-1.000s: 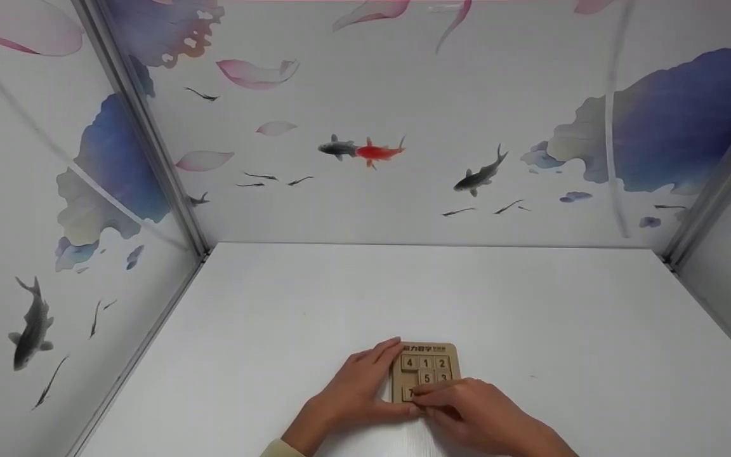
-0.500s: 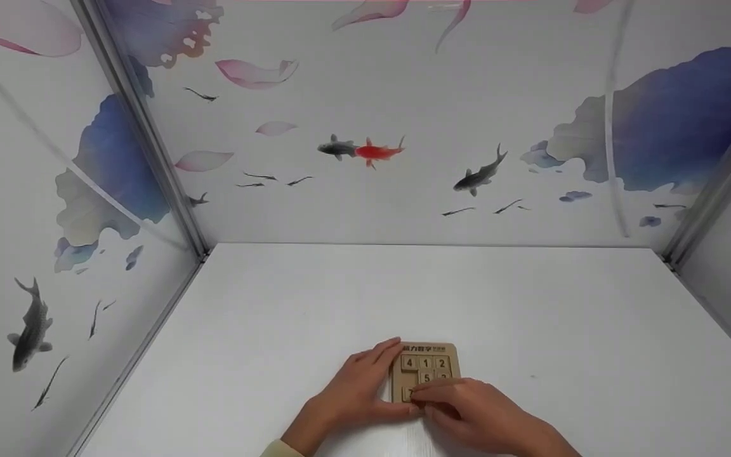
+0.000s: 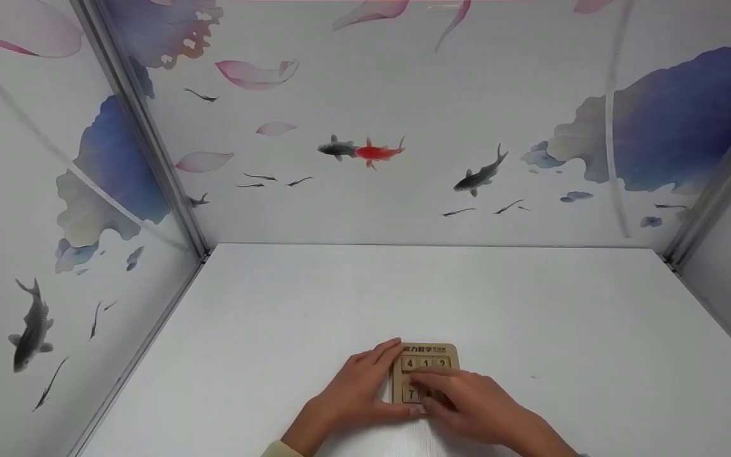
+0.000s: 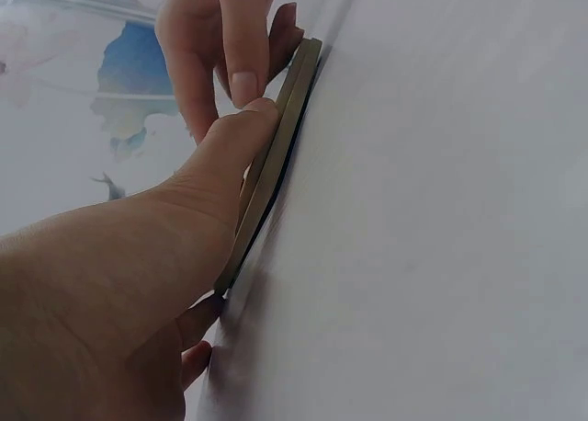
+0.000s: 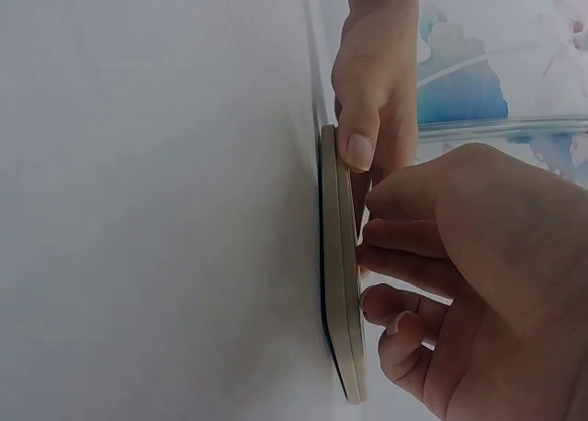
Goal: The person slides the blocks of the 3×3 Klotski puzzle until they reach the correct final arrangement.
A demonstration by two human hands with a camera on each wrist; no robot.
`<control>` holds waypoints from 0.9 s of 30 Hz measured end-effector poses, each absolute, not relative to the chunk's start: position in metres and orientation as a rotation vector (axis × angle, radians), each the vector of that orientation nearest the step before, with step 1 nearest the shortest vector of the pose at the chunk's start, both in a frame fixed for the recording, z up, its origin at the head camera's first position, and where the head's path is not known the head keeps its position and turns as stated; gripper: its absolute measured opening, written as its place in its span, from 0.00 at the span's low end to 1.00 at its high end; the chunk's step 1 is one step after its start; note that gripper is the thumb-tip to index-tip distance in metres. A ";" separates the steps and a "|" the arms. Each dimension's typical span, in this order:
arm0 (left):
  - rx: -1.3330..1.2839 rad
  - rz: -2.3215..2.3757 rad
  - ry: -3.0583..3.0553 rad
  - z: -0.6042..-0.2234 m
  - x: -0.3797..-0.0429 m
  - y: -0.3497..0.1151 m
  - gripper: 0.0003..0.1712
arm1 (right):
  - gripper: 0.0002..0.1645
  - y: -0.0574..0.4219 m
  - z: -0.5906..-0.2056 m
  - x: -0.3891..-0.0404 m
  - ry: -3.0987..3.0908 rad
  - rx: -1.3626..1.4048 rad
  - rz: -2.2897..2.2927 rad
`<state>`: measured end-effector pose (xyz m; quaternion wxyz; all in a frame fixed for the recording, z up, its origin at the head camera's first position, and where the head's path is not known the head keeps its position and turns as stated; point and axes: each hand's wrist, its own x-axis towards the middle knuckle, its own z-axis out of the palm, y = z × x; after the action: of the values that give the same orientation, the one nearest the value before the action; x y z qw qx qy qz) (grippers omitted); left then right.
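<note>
A wooden sliding number puzzle [image 3: 429, 348] lies flat on the white table, dark printed characters along its top border. My left hand [image 3: 354, 388] holds it from the left, fingers at the upper left side and thumb on the bottom edge. My right hand [image 3: 476, 403] reaches in from the right, its fingertips touching the middle row. Tiles 4 [image 3: 409, 363], 1 and 2 show in the top row; tile 7 [image 3: 410, 394] sits at lower left. The middle row and lower right are mostly hidden. Both wrist views show the puzzle's thin edge [image 5: 335, 246] side-on.
The white tabletop [image 3: 315, 292] stretches beyond the puzzle. Printed panels with fish and petals [image 3: 403, 95] stand at the back and both sides, joined by metal corner posts [image 3: 143, 127].
My right hand's fingers have shifted up from the bottom row to the middle row. Tile 7 is uncovered, while tiles 5 and 3 are now hidden. My left hand has stayed put.
</note>
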<state>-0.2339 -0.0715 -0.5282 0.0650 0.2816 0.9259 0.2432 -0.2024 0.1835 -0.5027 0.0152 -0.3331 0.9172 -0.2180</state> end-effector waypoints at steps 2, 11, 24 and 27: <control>0.850 0.734 2.797 -0.529 -0.234 -0.072 0.68 | 0.24 0.184 -0.504 -0.204 2.855 -1.030 -0.680; 0.878 0.753 2.792 -0.530 -0.234 -0.073 0.67 | 0.28 0.180 -0.503 -0.208 2.837 -0.995 -0.668; 0.844 0.761 2.783 -0.532 -0.234 -0.073 0.69 | 0.29 0.180 -0.504 -0.200 2.829 -0.946 -0.611; 0.850 0.766 2.788 -0.532 -0.234 -0.073 0.69 | 0.28 0.179 -0.503 -0.197 2.815 -0.951 -0.604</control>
<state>-0.2341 -0.0731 -0.5318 0.0638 0.2814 0.9232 0.2537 -0.1972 0.1795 -0.5030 0.0547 -0.3131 0.9271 -0.1989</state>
